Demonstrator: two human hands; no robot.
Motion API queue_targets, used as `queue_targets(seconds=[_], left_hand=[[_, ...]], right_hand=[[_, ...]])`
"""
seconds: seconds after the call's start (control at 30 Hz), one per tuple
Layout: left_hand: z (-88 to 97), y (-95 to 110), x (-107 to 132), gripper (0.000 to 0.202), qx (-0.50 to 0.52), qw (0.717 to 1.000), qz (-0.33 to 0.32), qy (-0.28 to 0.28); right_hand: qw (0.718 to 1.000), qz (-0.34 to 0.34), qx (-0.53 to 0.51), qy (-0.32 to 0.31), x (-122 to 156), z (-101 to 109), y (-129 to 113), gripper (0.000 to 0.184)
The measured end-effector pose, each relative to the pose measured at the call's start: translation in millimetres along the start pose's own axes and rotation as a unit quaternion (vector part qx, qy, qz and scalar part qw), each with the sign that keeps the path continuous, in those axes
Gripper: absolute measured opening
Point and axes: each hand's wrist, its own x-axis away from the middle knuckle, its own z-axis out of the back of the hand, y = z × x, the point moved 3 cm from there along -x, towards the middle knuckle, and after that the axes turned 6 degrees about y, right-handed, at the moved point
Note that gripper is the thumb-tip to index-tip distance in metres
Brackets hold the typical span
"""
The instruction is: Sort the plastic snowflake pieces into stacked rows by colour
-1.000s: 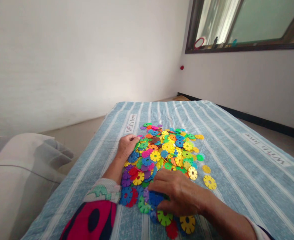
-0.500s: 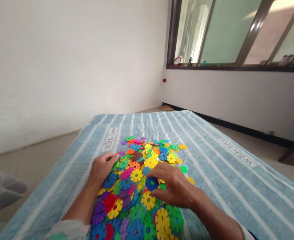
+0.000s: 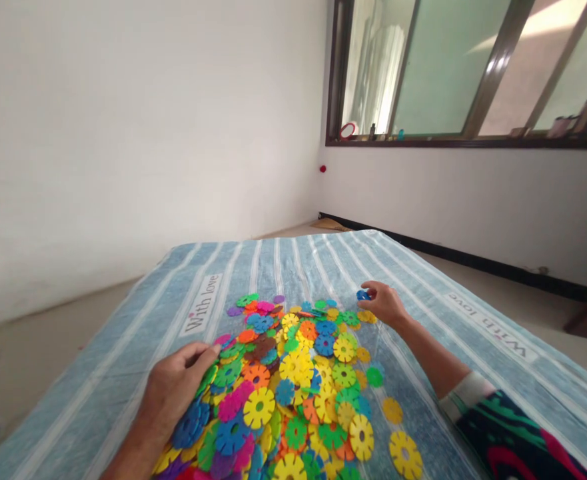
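Note:
Beyond the far right of the pile, my right hand is closed on a blue notched plastic disc, pinched between thumb and fingers just over the bedspread. My left hand lies at the left edge of the pile, its thumb and fingers drawn together beside a pink disc and green ones. Whether those fingertips hold anything is hidden. Between my hands spreads a heap of notched discs in yellow, blue, green, orange, pink and purple, overlapping one another.
A blue-and-white striped bedspread printed "With love" lies beneath everything. Loose yellow discs lie along the pile's right side. Past the bed are a white wall and a window with small things on its sill.
My right hand has carried the blue disc from above the middle of the pile away to its far right. My left hand stays at the pile's left edge. The view has shifted slightly.

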Motion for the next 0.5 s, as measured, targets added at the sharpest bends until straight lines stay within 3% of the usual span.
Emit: queue_targets(seconds=[0.3,0.5], left_hand=[[6.0,6,-2,0.028,-0.011,0.999,0.047,0.015],[2.5,-20,-7,0.031,-0.080,0.995,0.022,0.060]], right_hand=[[0.996,-0.056,0.066,0.007,-64,-16,22,0.041],[0.995,-0.069,0.067,0.001,-98,-36,22,0.039]])
